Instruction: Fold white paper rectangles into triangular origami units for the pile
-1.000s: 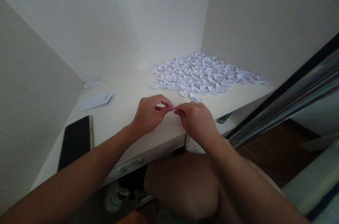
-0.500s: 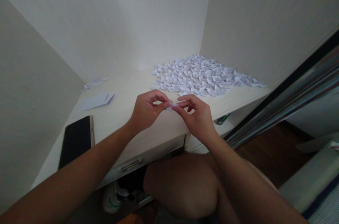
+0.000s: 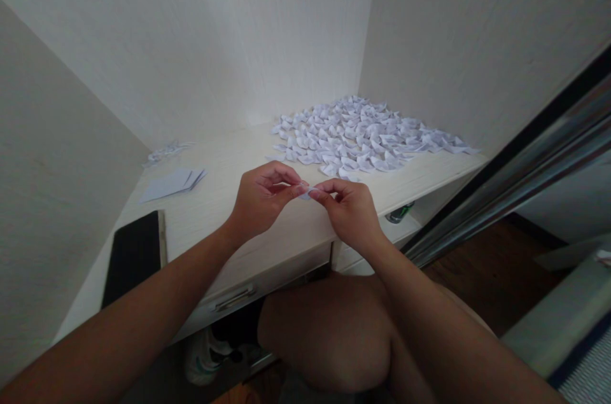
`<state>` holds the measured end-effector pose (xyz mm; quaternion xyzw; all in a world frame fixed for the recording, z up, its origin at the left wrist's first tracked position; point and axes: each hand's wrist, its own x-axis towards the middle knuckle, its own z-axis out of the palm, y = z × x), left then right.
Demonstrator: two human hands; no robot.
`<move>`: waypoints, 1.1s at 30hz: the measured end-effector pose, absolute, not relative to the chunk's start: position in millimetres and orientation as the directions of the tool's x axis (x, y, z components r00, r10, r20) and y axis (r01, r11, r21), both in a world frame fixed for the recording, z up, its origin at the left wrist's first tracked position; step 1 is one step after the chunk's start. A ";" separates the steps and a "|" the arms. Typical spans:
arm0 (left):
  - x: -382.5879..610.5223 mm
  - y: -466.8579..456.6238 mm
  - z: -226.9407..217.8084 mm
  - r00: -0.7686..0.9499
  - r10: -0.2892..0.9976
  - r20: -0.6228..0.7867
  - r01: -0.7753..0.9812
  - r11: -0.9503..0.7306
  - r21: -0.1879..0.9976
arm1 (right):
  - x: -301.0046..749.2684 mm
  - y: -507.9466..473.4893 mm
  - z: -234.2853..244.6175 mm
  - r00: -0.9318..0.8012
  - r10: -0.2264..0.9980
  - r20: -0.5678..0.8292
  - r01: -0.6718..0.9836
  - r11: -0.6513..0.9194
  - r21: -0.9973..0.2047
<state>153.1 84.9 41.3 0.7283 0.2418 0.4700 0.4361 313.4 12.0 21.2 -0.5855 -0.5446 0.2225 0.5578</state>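
Between my two hands is a small piece of folded white paper (image 3: 306,195), mostly covered by the fingers. My left hand (image 3: 267,197) pinches its left side between thumb and forefinger. On the other side, my right hand (image 3: 347,205) is closed with thumb and forefinger on the paper's right end. Both hands are above the front part of the white desk (image 3: 229,200). Just beyond them spreads a large pile of small folded white paper pieces (image 3: 353,137), shaped like little boats.
A stack of flat paper sheets (image 3: 167,185) lies at the left, with a few thin folded papers (image 3: 168,151) behind it. A dark tablet (image 3: 134,257) rests near my left forearm. Below the desktop are a drawer handle (image 3: 233,298) and a can (image 3: 400,213) on a shelf.
The fingers of my right hand have closed down onto the paper; its forefinger was raised before. My left hand keeps its pinch. The view has shifted slightly.
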 end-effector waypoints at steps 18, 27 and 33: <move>155.9 90.9 41.9 0.474 0.817 0.329 -0.082 -0.330 0.940 | 313.9 18.6 20.5 0.174 0.954 0.246 0.296 0.187 -0.937; 155.5 88.5 41.0 0.475 0.784 0.399 -0.067 -0.419 0.905 | 316.6 16.2 19.9 0.122 0.983 0.138 0.329 0.092 -0.940; 154.3 90.9 39.7 0.472 0.740 0.479 -0.067 -0.512 0.857 | 313.6 16.4 18.6 0.087 0.977 0.192 0.262 0.164 -0.951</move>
